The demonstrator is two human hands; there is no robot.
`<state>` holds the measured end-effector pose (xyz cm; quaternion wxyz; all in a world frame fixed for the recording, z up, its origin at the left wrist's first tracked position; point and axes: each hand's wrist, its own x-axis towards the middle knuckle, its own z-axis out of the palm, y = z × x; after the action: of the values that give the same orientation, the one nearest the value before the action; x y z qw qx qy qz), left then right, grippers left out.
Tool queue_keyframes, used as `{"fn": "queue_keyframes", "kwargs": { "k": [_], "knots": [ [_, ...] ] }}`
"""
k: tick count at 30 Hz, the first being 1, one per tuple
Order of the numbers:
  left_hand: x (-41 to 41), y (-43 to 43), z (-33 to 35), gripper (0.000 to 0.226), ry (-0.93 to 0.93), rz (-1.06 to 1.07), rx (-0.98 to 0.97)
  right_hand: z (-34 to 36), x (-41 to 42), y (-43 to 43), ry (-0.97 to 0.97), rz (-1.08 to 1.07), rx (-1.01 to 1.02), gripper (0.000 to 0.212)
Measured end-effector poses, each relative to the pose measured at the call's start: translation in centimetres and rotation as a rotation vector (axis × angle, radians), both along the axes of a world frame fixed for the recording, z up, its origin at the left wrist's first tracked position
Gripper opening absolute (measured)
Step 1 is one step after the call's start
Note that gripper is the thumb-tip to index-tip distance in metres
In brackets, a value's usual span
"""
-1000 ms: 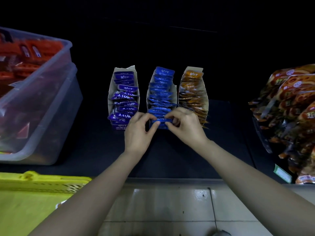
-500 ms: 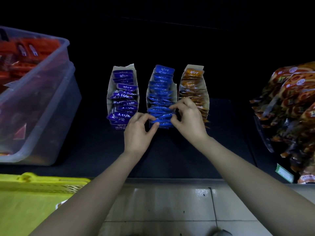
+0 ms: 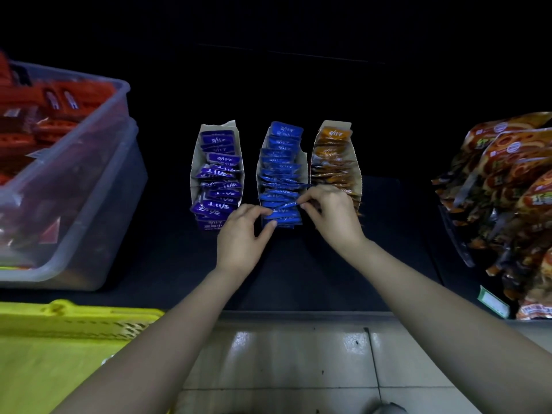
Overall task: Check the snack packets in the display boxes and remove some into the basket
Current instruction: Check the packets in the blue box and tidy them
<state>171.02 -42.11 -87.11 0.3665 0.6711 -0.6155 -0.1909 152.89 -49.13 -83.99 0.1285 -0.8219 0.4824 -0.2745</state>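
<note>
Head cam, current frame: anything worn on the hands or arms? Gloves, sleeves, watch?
Nothing visible. The left hand and right hand are ungloved, with no rings, watch or bands showing. The left forearm and right forearm are bare to the frame edge; no sleeve is in view.

Three display boxes (image 3: pixel 194 168) (image 3: pixel 304 162) (image 3: pixel 357 171), one purple, one blue, one orange, two hands (image 3: pixel 239 246) (image 3: pixel 334 218), one yellow basket (image 3: pixel 74 319)

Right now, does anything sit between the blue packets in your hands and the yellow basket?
Only your own left hand and forearm cross the line from the blue packets to the yellow basket; nothing else visible does.
</note>
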Motion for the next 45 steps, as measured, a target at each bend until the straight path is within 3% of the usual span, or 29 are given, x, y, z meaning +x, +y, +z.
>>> {"fn": "queue_keyframes", "kwargs": {
  "k": [4, 11, 13, 17, 19, 22, 28, 32, 39, 45],
  "knots": [
    [0.0, 0.1, 0.2, 0.028, -0.033, -0.008, 0.027, 0.4, -0.5, 0.4, -0.091, -0.008, -0.009, 0.009],
    [-0.4, -0.2, 1.7, 0.044, 0.076, -0.018, -0.071, 3.6, -1.0, 1.0, -0.487, 0.024, 0.212, 0.016],
    [-0.7, -0.8, 2.5, 0.048, 0.180, -0.064, -0.071, 4.6, -0.8, 1.1, -0.623, 0.050, 0.296, 0.017],
    [-1.5, -1.5, 4.3, 0.013, 0.592, -0.114, 0.007, 6.2, -0.5, 1.0, -0.871, 0.068, 0.411, 0.018],
    [-1.8, -1.4, 5.1, 0.012, 0.782, -0.099, 0.033, 6.4, -0.6, 0.9, -0.928, 0.079, 0.457, 0.027],
    [-1.5, -1.1, 5.7, 0.011, 0.880, -0.074, 0.037, 6.2, -0.6, 1.1, -0.913, 0.127, 0.540, 0.036],
    [-0.7, -1.3, 6.4, 0.010, 0.871, -0.124, 0.036, 5.7, -0.1, 0.8, -0.808, 0.142, 0.599, 0.044],
    [-0.3, -1.3, 6.6, 0.014, 0.886, -0.102, 0.060, 6.0, 0.6, 0.3, -0.707, 0.180, 0.657, 0.025],
    [0.6, -0.6, 6.7, 0.011, 0.956, -0.036, 0.117, 5.6, 2.1, 0.2, -0.647, 0.202, 0.703, 0.062],
    [0.8, 2.3, 7.3, 0.005, 0.929, 0.200, -0.005, 5.9, 4.8, 1.2, -0.553, 0.409, 0.702, 0.067]
  ]
}}
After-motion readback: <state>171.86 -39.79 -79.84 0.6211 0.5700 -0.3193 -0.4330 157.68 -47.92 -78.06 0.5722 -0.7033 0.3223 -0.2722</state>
